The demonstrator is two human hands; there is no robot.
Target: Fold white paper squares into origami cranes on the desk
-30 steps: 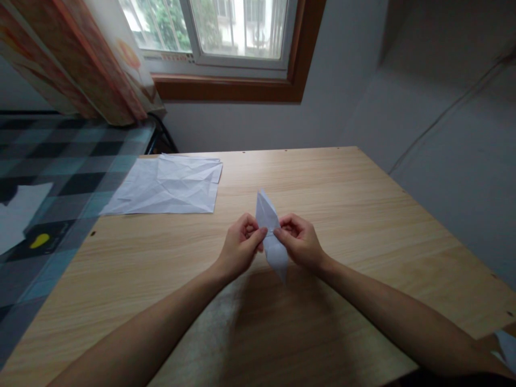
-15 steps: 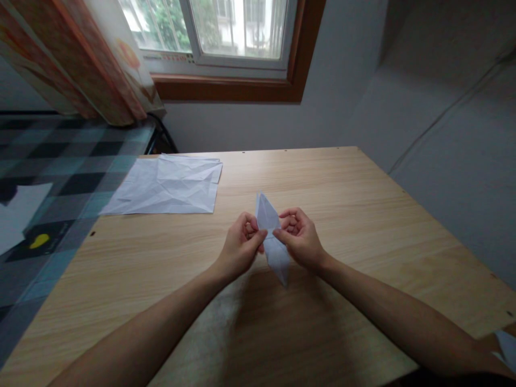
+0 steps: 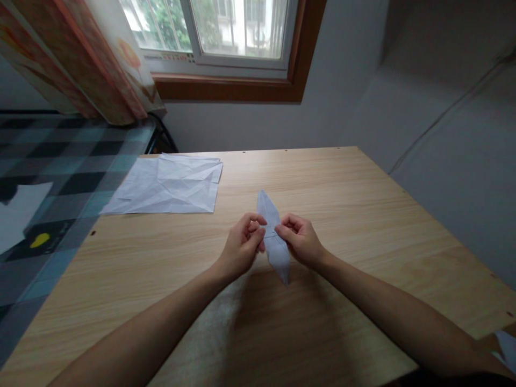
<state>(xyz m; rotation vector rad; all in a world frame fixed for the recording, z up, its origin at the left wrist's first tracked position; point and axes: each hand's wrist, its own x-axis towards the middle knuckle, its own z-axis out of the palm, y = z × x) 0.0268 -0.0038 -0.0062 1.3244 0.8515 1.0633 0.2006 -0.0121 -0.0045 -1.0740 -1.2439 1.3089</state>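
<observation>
A folded white paper (image 3: 277, 252), long and narrow with a point at each end, is held above the wooden table and slants from upper left to lower right. A crease crosses its middle. My right hand (image 3: 300, 236) pinches its right edge near the middle, thumb on top. At the left edge is my left hand (image 3: 244, 242), with bent fingers and the thumb tip against the paper. The index finger is raised a little from the thumb. The paper's underside and some of my fingertips are hidden.
Creased white sheets (image 3: 181, 185) lie at the table's (image 3: 363, 215) back left. To the left is a checked cloth (image 3: 80, 161) with a white paper piece (image 3: 28, 212) on it. A window (image 3: 237, 32) and curtain (image 3: 92, 59) are behind. Something pale (image 3: 506, 346) shows at the lower right edge.
The paper's upper part has closed from two separate points to one flat point. My left index finger has come forward over the edge, and my right fingers have curled in closer.
</observation>
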